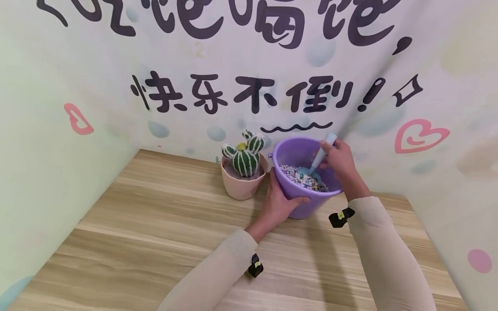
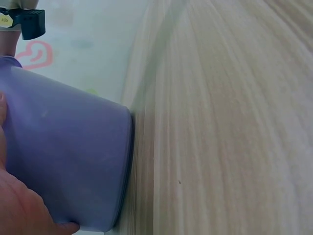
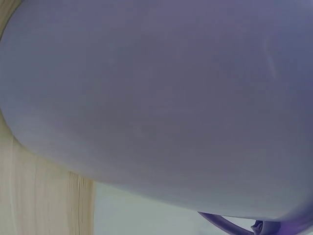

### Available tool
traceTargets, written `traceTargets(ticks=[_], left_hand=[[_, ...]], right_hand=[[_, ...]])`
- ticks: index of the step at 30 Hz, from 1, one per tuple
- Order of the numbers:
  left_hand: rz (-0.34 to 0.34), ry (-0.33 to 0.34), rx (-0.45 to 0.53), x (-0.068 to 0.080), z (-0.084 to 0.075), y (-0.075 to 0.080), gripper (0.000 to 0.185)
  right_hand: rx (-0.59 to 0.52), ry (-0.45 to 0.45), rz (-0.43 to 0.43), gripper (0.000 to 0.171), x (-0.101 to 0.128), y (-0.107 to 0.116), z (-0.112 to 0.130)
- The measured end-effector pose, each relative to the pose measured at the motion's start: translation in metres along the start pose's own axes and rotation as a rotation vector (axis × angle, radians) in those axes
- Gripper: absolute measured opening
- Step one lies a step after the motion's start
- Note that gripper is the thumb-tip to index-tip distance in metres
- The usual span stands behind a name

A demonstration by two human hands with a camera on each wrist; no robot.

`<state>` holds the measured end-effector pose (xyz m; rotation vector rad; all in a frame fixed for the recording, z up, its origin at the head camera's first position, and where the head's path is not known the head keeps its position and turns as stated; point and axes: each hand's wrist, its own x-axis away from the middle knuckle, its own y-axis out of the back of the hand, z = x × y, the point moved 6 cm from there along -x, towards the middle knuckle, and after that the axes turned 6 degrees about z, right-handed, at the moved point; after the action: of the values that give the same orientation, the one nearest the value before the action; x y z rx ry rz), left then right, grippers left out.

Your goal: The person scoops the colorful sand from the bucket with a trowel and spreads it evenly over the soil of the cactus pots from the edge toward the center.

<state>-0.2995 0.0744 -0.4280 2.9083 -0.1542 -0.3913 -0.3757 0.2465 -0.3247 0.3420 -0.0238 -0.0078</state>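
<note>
The fingers of the right hand (image 1: 340, 159) curl round the handle of a small light-blue plastic scoop (image 1: 320, 159), whose blade dips into the pale, many-coloured pebbles (image 1: 305, 178) inside a round purple plastic bucket (image 1: 289, 153). The left hand (image 1: 281, 202) grips the near left side of that bucket, thumb stretched along the wall under the rim, the other fingers wrapped round the side and hidden from the head view. In the left wrist view the palm (image 2: 22, 208) presses against the purple wall (image 2: 73, 156), and the bucket's base meets the wood. The right wrist view is almost filled by the bucket's wall (image 3: 156, 98).

The bucket stands on the far right part of the light wooden surface (image 1: 155, 233), close to the corner. Just left of it, almost touching, sits a pink pot (image 1: 243, 185) holding a green knitted cactus with white stripes (image 1: 245, 155). Behind both hangs a pale backdrop (image 1: 97, 77) with large black lettering and pink hearts. Beige sleeves (image 1: 383, 246) cover both forearms.
</note>
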Motion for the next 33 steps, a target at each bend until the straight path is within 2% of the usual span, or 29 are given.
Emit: traceTargets(ticks=[6, 13, 24, 33], left_hand=[[0.0, 0.004, -0.015, 0.0021, -0.0016, 0.0, 0.132], [0.005, 0.011, -0.02, 0.0027, -0.001, 0.0, 0.132], [0.004, 0.037, -0.025, 0.003, 0.0006, -0.0001, 0.132], [-0.002, 0.024, -0.018, 0.0034, -0.0013, 0.0011, 0.132]], right_hand=[[-0.016, -0.055, 0.038, 0.044, -0.0013, 0.0015, -0.0057], [-0.041, -0.078, 0.066, 0.051, -0.0008, 0.0015, -0.0062], [-0.01, -0.158, 0.017, 0.056, 0.0003, 0.0051, -0.0086], [-0.094, -0.157, -0.002, 0.051, -0.0017, 0.0041, -0.0086]])
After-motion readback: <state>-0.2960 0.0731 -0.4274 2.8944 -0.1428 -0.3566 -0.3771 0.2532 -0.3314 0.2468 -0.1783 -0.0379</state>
